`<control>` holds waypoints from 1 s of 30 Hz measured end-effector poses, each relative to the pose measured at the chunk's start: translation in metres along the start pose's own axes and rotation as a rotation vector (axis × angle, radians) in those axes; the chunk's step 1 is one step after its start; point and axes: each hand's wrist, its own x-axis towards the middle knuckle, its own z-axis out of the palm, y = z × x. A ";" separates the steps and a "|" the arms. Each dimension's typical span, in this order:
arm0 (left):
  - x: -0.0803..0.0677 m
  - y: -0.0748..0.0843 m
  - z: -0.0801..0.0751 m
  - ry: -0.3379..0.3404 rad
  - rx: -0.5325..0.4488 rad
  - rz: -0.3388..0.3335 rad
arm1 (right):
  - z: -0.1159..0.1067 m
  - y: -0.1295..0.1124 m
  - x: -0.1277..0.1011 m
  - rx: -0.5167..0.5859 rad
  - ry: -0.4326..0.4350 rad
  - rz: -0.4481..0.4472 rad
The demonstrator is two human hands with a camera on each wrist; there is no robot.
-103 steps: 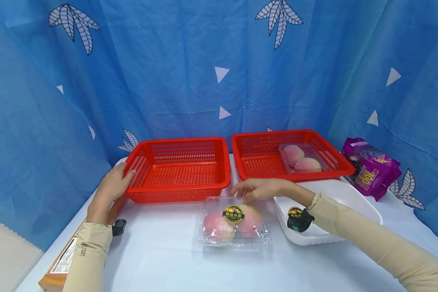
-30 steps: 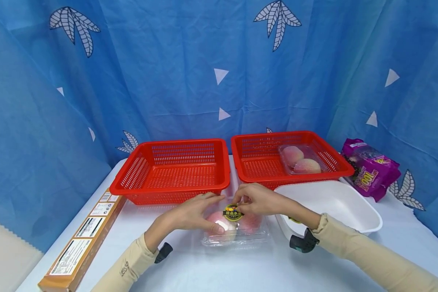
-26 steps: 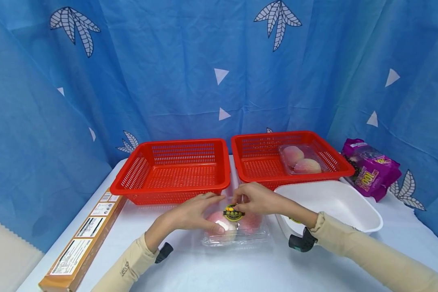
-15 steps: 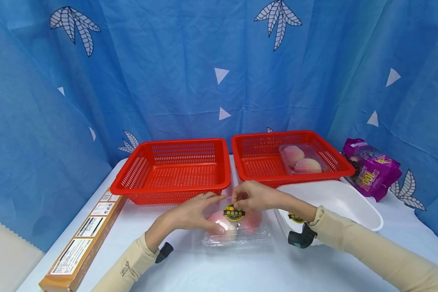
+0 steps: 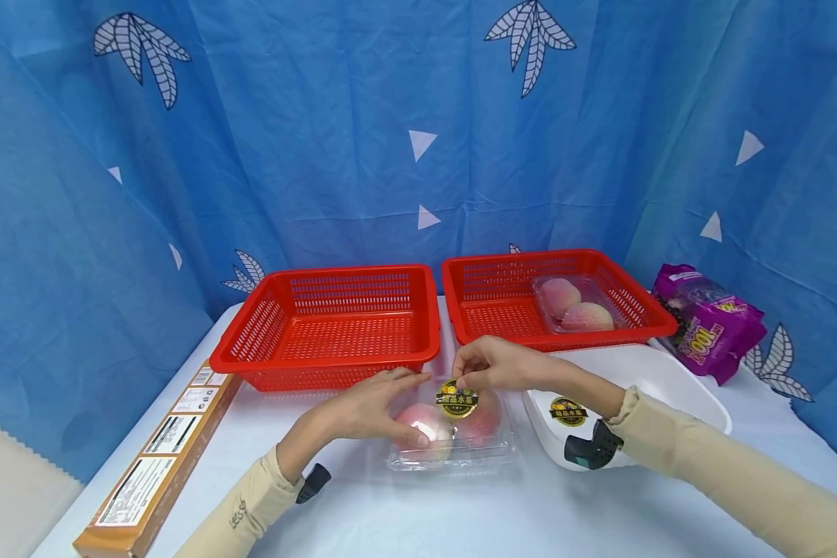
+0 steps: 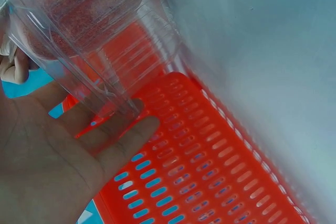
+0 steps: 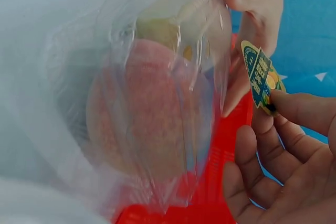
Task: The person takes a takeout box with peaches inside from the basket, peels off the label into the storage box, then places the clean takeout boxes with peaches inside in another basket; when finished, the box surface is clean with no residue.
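Pinching the round yellow-and-black sticker [image 5: 457, 398], the right hand [image 5: 497, 364] risked tearing it; the left hand [image 5: 363, 406] pressed flat on the clear plastic peach clamshell [image 5: 450, 434].

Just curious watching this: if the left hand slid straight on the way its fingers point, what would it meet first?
Probably the right hand, which pinches the sticker just ahead. The left hand rests on the clear peach box, fingers pointing that way; depth is unclear.

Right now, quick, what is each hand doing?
Left hand: fingers straight, pressing on the peach box.
Right hand: pinching the sticker, lifted off the box.
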 end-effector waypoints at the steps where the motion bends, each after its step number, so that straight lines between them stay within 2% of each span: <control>1: 0.000 0.000 0.000 0.000 0.000 0.001 | -0.001 0.001 -0.002 0.000 0.000 0.000; 8: 0.001 -0.001 0.000 0.000 -0.002 0.004 | -0.017 0.005 -0.015 -0.002 -0.028 0.011; 15: 0.000 0.000 -0.001 0.000 -0.009 0.000 | -0.044 0.025 -0.032 -0.012 -0.098 0.033; 23: 0.000 -0.001 0.000 0.002 -0.018 0.003 | -0.072 0.046 -0.048 0.000 -0.121 0.164; 30: 0.000 -0.001 -0.001 0.007 -0.017 0.010 | -0.092 0.065 -0.064 0.018 -0.188 0.278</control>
